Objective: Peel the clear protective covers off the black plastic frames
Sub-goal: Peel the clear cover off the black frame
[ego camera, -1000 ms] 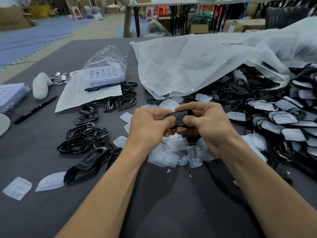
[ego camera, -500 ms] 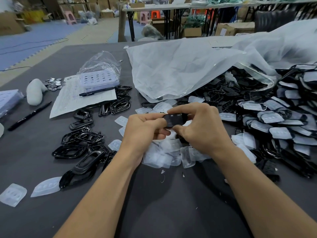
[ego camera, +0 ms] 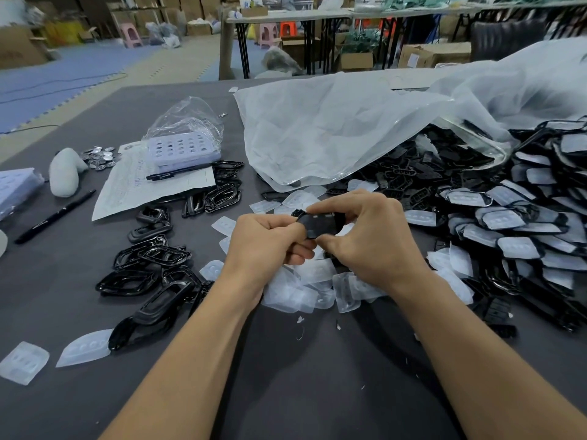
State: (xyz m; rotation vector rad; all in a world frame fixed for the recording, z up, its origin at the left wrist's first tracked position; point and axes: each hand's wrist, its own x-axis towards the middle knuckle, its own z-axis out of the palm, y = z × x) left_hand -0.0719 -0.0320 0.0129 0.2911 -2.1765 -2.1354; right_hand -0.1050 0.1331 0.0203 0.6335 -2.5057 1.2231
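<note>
A: State of hands?

B: Both are brought together on one black frame, held just above the cover heap; the frame's left end is pinched by the left hand; its top edge and underside are clamped between the fingers and thumb of the right hand.

A: What is altered against a second ago?

B: The frame is tipped up; a broad dark face is now shown to the camera, where only a narrow strip was seen between the thumbs; the grip of both hands is kept.

A: Is the cover off?

B: It cannot be told; no clear film is made out on the shown face; an edge is judged to be sought by the left thumb, so the peel on this piece is taken as not yet done.

A: Stock?

B: Right of the heap, a large pile of covered frames is left undone, partly tucked under the plastic bag beyond the heap; left of the heap, bare frames are laid on the table; the task is judged far from finished.
</note>
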